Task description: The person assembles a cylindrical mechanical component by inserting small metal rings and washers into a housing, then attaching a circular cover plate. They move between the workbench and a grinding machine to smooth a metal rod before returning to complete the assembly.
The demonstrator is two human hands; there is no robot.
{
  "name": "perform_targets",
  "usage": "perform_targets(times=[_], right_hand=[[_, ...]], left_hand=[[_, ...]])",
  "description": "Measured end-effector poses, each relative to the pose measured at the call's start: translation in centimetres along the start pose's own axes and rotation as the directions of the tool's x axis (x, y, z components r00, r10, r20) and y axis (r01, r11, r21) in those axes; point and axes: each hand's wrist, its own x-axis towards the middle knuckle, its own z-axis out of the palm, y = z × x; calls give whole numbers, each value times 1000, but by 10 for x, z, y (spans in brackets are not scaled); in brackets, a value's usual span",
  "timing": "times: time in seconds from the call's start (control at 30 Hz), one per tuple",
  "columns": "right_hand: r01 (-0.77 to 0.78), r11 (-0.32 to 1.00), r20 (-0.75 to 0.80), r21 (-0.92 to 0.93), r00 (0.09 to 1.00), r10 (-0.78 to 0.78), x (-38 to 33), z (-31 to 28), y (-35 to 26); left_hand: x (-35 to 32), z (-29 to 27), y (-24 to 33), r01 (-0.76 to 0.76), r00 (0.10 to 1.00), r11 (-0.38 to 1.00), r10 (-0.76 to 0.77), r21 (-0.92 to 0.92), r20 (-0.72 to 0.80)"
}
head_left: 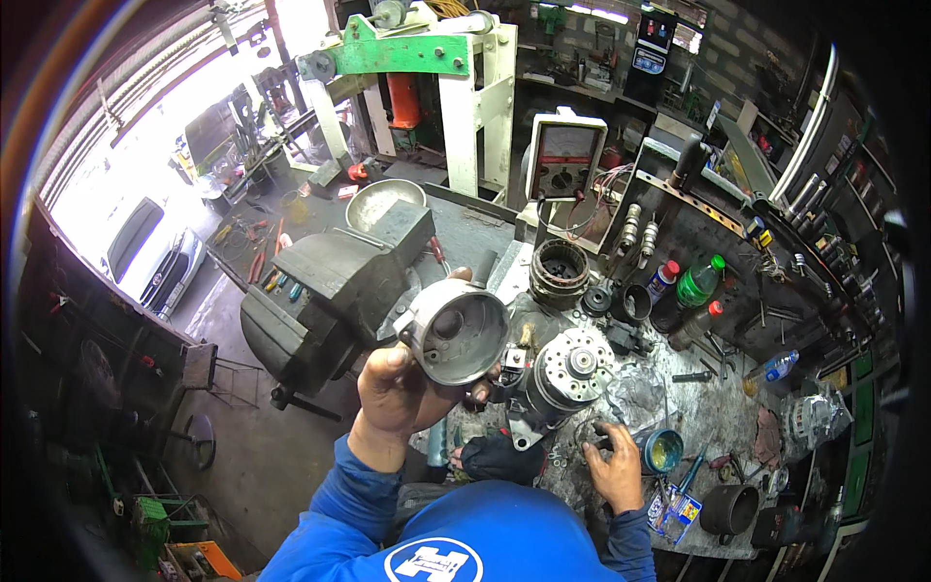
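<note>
My left hand (386,393) holds up a round, hollow metal end housing (460,335), its cupped inside facing me and its rim between thumb and fingers. Just right of it, on the bench, stands a cylindrical motor or alternator body (558,383) with a holed pale plate and a central shaft on top. Over the bench, my right hand (613,468) has its thumb and fingers bent but apart, beside a dark patch I cannot make out. Close to its right is a blue can (661,451) with yellowish grease inside. A black cloth (499,458) lies below the motor body.
A large bench vise (335,291) stands at left. Behind the motor body sit a wire-wound stator (560,269) and an analog meter (564,160). Bottles, including a green one (700,281), and loose tools crowd the right. A brush (690,475) lies beside the can.
</note>
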Motion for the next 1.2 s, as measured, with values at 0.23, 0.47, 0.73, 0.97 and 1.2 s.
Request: perform_targets(times=[0.23, 0.47, 0.73, 0.97, 1.2], right_hand=[[90, 996, -17, -21, 996, -91, 2, 2, 0], [-17, 1000, -6, 21, 1000, 18, -1, -2, 0], [1, 997, -39, -77, 999, -4, 0, -1, -26], [559, 828, -637, 28, 649, -417, 11, -39, -131], [528, 772, -100, -353, 799, -592, 33, -108, -205]], left_hand=[[2, 11, 6, -26, 999, 987, 21, 158, 35], [11, 6, 10, -45, 999, 955, 47, 294, 0], [26, 1, -5, -429, 899, 377, 267, 821, 347], [55, 21, -7, -590, 807, 256, 152, 766, 571], [63, 52, -23, -761, 649, 142, 191, 633, 737]])
